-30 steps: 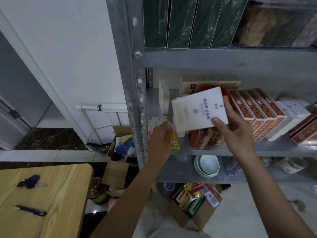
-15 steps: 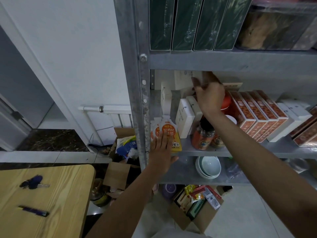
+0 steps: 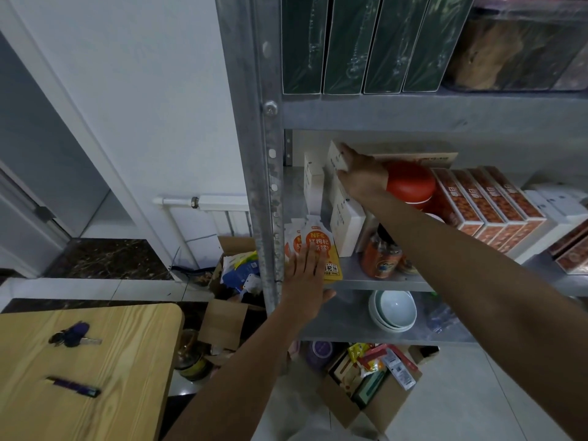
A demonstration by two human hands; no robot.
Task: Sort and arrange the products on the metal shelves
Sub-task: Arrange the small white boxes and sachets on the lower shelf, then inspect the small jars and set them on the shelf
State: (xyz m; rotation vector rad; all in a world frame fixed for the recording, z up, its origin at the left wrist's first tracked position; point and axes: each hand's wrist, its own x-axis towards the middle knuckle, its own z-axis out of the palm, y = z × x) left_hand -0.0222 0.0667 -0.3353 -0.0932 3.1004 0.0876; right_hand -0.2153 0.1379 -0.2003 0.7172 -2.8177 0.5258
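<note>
Pouches (image 3: 319,241) are looking soft and slippery; my left hand (image 3: 307,275), spread flat, is pressing them upright. Right hand (image 3: 362,176) is touching the stiff, light white box (image 3: 334,159) at upper center, along its edges; I can't tell if it's clamped.

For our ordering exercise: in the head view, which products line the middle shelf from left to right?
Orange pouches → tall white boxes → orange-labelled jar → red patterned boxes → flat white boxes.

Grey metal shelf frame (image 3: 264,154), dull and speckled. Up top, tall dark green boxes (image 3: 343,43) with faint pale line drawings. Below, an orange-and-white juice pouch (image 3: 318,246) with a yellow foot, plain white cartons (image 3: 345,224), a round red jar lid (image 3: 410,183), flat red-orange boxes (image 3: 477,202) edged white — and pale blue-green bowls (image 3: 394,308) underneath.
</note>
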